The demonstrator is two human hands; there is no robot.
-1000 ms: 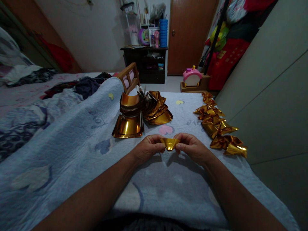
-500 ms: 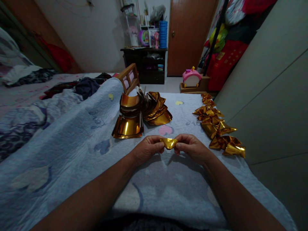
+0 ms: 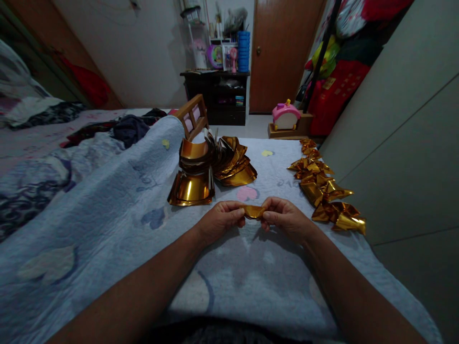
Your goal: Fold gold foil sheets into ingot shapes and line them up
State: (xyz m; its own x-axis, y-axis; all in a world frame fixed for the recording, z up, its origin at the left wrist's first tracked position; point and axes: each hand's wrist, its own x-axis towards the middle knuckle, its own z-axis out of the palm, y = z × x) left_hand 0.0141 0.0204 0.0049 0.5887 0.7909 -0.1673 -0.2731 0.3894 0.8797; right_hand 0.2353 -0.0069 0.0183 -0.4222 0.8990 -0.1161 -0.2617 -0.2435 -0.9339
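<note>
Both hands work one small piece of gold foil paper [image 3: 254,211], held just above the blue quilt [image 3: 107,205] near the middle of its near edge. The left hand [image 3: 218,220] pinches the left end between thumb and forefinger, and the right hand [image 3: 287,219] pinches the right end the same way; each grip is clenched on the paper, the knuckles turned up toward the camera. The piece looks partly folded and narrow, so only a thin gold band shows between the fingertips.

To do this fold well, it seems best to keep the two pinches level and close to the crease, press the foil flat before running a fingertip along it, and pull gently so that the thin sheet does not tear or crumple. Foil takes a crease at once, so the edges should probably be lined up before any pressure goes on.

Beyond the hands, toward the far middle of the quilt, a stack of unfolded gold sheets [image 3: 211,169] stands fanned and curled. Along the quilt's right edge lies a row of finished gold folded pieces [image 3: 324,188], touching one another.
</note>
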